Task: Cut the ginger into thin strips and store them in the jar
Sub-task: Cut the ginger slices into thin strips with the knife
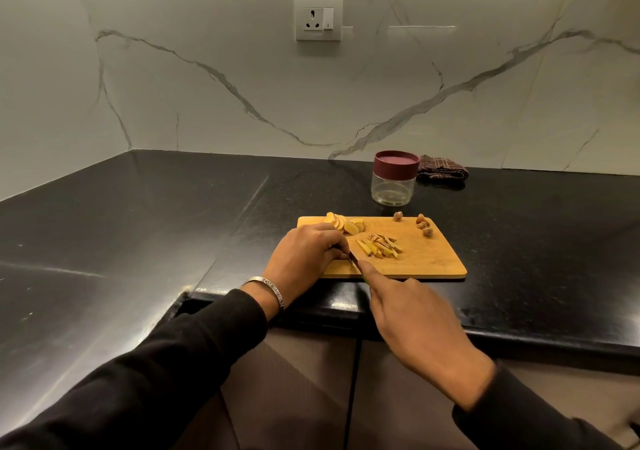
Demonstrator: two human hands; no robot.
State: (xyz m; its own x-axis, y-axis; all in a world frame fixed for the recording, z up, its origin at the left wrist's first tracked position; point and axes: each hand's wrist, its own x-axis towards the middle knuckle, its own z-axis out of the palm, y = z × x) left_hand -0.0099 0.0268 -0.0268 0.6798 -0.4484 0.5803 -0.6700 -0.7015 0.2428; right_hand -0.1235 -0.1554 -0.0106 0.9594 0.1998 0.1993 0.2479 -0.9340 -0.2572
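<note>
A wooden cutting board [426, 259] lies near the counter's front edge. Ginger slices [346, 224] are piled at its far left, and a heap of thin ginger strips [379, 247] lies in the middle. Small ginger knobs [424, 225] sit at its far right. My left hand [304, 252] has its fingers curled down on the board's left side; what they hold is hidden. My right hand [412, 321] grips a knife [353, 259], index finger along the blade's back, the tip beside my left fingers. A clear jar [393, 186] with a maroon lid stands behind the board.
A dark checked cloth [441, 169] lies beside the jar at the marble wall. The black counter [138, 224] runs left into a corner. A wall socket [318, 18] sits above. Cabinet doors [311, 380] are below the counter's front edge.
</note>
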